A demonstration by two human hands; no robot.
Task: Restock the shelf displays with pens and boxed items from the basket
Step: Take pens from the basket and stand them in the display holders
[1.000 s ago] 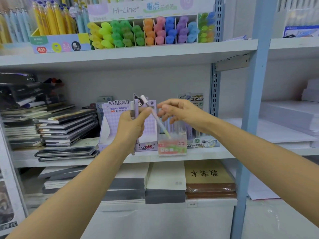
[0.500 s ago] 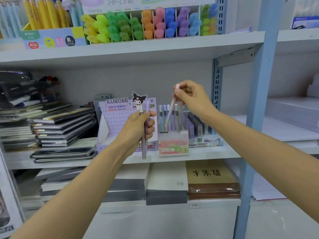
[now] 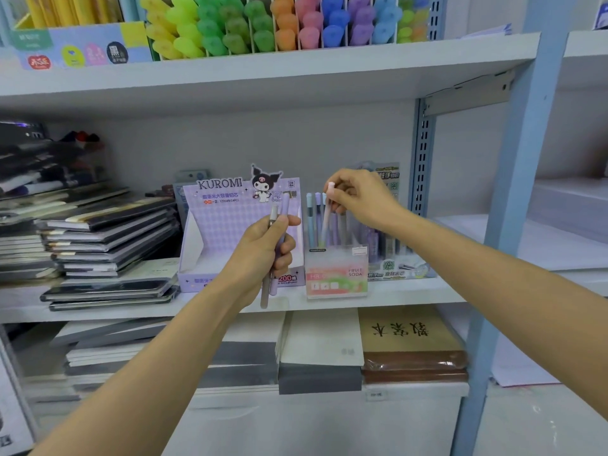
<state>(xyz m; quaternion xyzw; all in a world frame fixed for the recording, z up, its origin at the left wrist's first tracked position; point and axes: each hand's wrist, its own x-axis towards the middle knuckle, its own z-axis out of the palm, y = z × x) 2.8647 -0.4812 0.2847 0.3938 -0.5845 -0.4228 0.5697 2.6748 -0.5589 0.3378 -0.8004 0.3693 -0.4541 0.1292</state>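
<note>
My left hand (image 3: pixel 263 251) is closed around two upright pens (image 3: pixel 275 284), one grey and one lilac, in front of the purple Kuromi display box (image 3: pixel 223 225). My right hand (image 3: pixel 358 195) pinches the white-capped top of a pink pen (image 3: pixel 326 218). That pen's lower end sits inside the clear Fruit Soda pen holder (image 3: pixel 337 274) on the middle shelf (image 3: pixel 411 294), among several pastel pens standing there. No basket is in view.
Stacked dark notebooks (image 3: pixel 105 238) fill the shelf's left. A second pen display (image 3: pixel 391 255) stands behind the holder. Highlighters (image 3: pixel 279 24) line the upper shelf. Paper pads (image 3: pixel 408 340) lie on the lower shelf. A blue upright post (image 3: pixel 513 199) rises at the right.
My right hand took one pen from the left hand's bunch, carried it right and lowered it into the clear holder. My left hand stayed put with the remaining pens.
</note>
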